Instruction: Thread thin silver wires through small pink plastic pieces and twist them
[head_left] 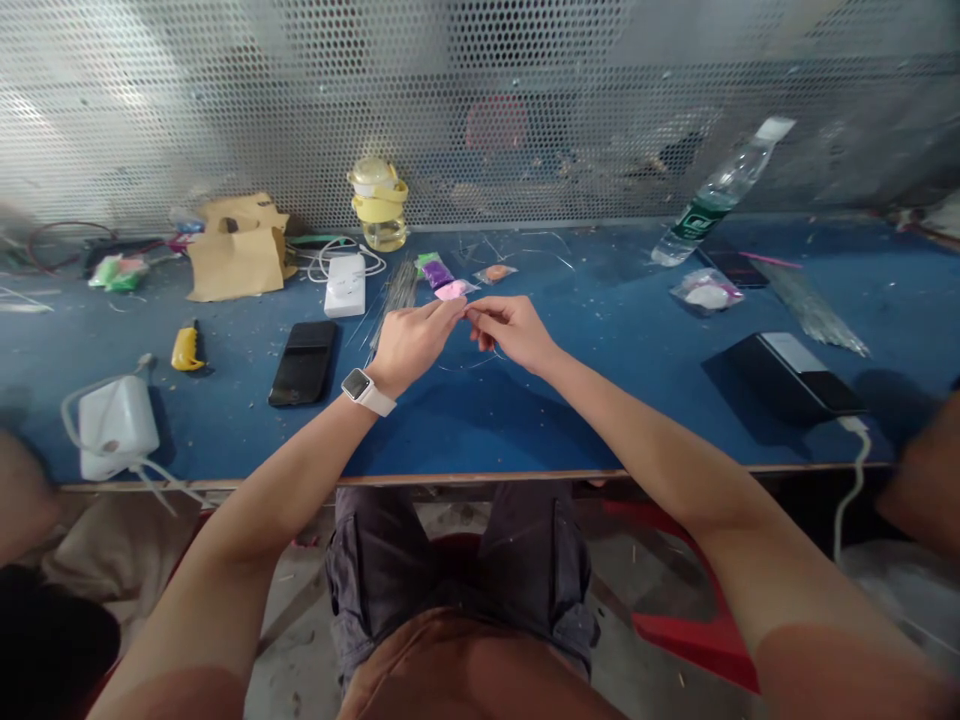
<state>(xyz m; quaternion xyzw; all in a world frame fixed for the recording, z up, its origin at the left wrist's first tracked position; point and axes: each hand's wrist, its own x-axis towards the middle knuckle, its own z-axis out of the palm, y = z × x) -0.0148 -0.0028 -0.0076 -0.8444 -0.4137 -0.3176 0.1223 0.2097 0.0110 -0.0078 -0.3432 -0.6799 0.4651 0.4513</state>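
Note:
My left hand (411,340), with a white watch on the wrist, and my right hand (508,331) meet fingertip to fingertip above the blue table (480,420). Both pinch something very small and thin between them; a fine wire loop (472,362) seems to hang below the hands. Just behind the fingers lie small bags of pink (452,290), purple (435,272) and orange (496,272) beads and a bundle of thin wires (397,290).
A black phone (304,362), white charger (346,284), yellow cutter (186,348), cardboard box (238,250) and yellow cup (381,203) stand left. A black power bank (787,375), plastic bottle (712,195) and a bag (705,292) lie right. Other people's arms show at both edges.

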